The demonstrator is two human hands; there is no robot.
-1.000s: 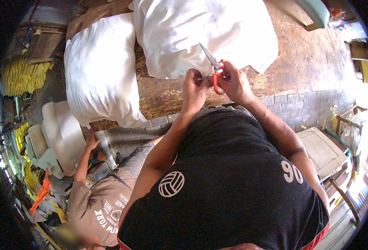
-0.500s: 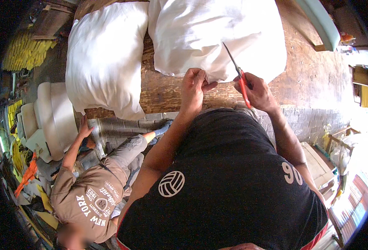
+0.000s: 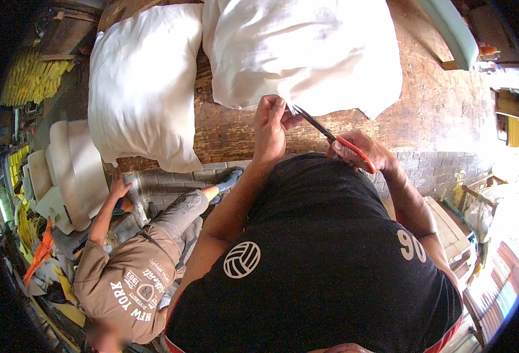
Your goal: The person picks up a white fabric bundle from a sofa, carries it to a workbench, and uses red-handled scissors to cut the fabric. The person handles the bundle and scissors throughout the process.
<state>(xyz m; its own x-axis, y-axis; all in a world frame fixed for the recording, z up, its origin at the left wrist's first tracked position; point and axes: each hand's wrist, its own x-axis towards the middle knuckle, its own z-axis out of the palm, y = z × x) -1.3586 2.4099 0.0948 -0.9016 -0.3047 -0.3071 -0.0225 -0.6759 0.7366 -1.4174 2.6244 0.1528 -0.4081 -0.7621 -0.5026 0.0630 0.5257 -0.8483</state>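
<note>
A large white pillow (image 3: 306, 53) lies in front of me on a worn wooden table (image 3: 436, 112). At its near edge my left hand (image 3: 270, 126) pinches the white cloth between thumb and fingers. My right hand (image 3: 362, 152) grips a pair of scissors (image 3: 353, 153) with red handles and dark blades. The scissors point up and to the left, and their tips are at the pinched cloth beside my left fingers. Whether the blades are fully closed is too small to tell. To the left lies a second white pillow (image 3: 145, 88), apart from both hands.
A co-worker in a brown shirt (image 3: 127, 282) is at the lower left, one hand (image 3: 118, 183) by the left pillow's corner. Beige cushioned pieces (image 3: 74, 170) stand at the left. A pale blue padded piece (image 3: 451, 32) lies at the far right of the table.
My right hand has lowered and turned the scissors, bringing their tips from over the pillow to the cloth at my left fingers. The left hand keeps its pinch.
</note>
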